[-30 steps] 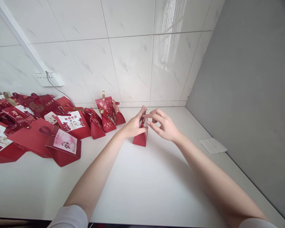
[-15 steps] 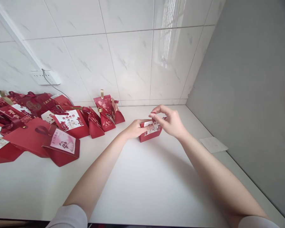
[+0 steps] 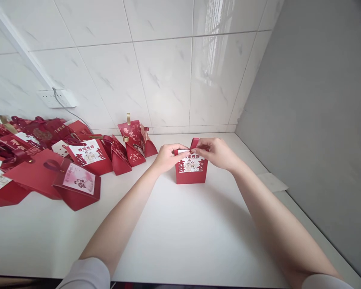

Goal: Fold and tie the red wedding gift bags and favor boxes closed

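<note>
A red gift box [image 3: 191, 178] stands upright on the white table, its printed white front with red characters and a cartoon couple facing me. My left hand [image 3: 169, 157] grips its top left edge, thumb across the front and fingers behind. At the top right, my right hand [image 3: 215, 153] pinches the upper edge beside the middle. A dark red ribbon loop [image 3: 194, 143] rises from the top between both hands. The fingertips partly cover the box's upper edge.
Many red gift boxes [image 3: 87, 157] crowd the table's left side. Three smaller upright ones, including a triangular box [image 3: 135, 155], stand near the tiled wall. A white paper [image 3: 272, 182] lies by the grey panel at right. A socket [image 3: 57, 98] with a cable is on the wall.
The box has turned so its front faces me squarely. My right hand has come down onto its top edge, and the ribbon loop now stands up in view.
</note>
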`<state>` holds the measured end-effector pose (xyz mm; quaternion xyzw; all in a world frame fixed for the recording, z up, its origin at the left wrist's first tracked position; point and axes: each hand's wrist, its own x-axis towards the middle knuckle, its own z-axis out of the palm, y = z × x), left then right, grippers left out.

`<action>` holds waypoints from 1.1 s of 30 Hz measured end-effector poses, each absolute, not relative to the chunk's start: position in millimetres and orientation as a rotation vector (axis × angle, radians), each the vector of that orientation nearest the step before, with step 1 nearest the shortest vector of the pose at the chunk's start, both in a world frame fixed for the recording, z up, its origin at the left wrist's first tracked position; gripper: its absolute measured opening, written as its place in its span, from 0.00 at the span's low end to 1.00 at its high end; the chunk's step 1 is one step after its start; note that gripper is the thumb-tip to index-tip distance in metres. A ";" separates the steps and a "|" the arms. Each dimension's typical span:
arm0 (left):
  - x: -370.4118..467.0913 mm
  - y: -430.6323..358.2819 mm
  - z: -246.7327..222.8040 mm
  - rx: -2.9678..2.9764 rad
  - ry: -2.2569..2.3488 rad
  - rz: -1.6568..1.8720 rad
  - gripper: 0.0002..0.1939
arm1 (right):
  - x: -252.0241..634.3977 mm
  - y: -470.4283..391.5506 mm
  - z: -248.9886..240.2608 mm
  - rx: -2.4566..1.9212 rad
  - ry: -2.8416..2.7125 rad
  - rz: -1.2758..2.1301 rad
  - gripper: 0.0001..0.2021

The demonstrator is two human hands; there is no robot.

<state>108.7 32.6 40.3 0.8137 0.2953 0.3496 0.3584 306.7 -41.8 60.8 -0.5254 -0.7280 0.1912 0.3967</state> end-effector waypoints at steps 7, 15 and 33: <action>107.1 27.4 49.1 2.251 0.828 0.910 0.11 | 306.8 -39.5 57.7 -1.345 -1.880 0.411 0.08; 106.4 20.3 56.3 2.173 0.725 0.908 0.11 | 298.3 -42.0 58.6 -1.189 -1.786 0.606 0.08; 107.0 18.1 49.1 2.259 0.878 0.824 0.14 | 289.2 -39.4 47.9 -1.211 -1.765 0.288 0.07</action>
